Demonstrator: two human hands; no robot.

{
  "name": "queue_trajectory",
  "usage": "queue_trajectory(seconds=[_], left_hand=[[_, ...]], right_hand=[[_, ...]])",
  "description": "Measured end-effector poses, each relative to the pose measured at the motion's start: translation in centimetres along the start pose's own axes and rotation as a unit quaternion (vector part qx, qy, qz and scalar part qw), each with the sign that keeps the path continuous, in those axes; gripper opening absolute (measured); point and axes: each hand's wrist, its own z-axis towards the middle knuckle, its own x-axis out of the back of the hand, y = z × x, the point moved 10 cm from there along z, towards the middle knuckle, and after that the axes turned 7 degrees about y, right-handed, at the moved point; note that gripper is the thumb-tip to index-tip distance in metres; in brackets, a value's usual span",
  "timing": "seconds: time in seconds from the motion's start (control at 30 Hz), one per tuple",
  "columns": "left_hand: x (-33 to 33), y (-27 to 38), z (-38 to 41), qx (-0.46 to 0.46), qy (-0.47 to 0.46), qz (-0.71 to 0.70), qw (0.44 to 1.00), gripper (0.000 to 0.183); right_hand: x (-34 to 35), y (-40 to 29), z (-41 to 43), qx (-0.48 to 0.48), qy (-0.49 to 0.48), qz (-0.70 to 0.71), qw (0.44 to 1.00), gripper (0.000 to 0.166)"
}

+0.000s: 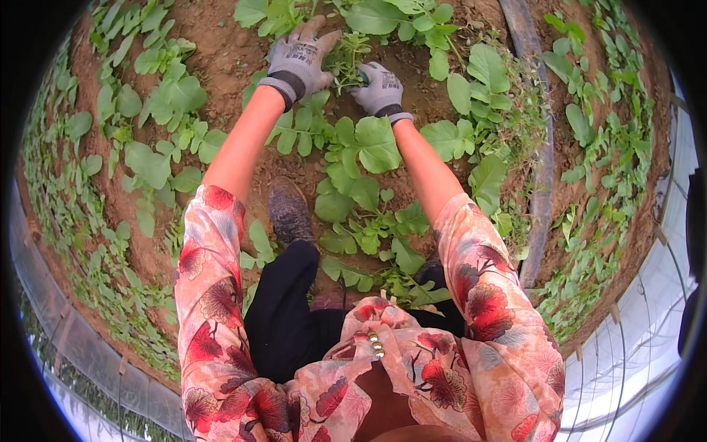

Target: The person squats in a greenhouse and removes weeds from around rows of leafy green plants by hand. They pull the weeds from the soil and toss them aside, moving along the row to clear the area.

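Both my hands wear grey knit work gloves with dark cuffs and printed writing. My left hand [301, 58] is spread over the soil beside leafy plants, its thumb and forefinger next to a small-leaved green weed clump [349, 58]. Just to the right, my right hand [380, 88] is curled with its fingers at the base of that clump. Its fingertips and the stems they meet are partly hidden. Broad-leaved seedlings [378, 143], which look like radish or a similar brassica, grow between my forearms.
A flattened dark drip hose [538, 138] runs along the bed on my right. Leafy crop rows grow on the left [171, 94] and far right [607, 138]. My shoe [290, 212] stands on brown soil close to seedlings. Plastic greenhouse sheeting [624, 342] curves along the edge.
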Motion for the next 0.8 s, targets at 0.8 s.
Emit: queue_trajectory(seconds=[0.8], left_hand=[[-0.4, -1.0, 0.3, 0.017, 0.018, -0.010, 1.000, 0.065]], right_hand=[[0.8, 3.3, 0.2, -0.136, 0.151, 0.193, 0.960, 0.020]])
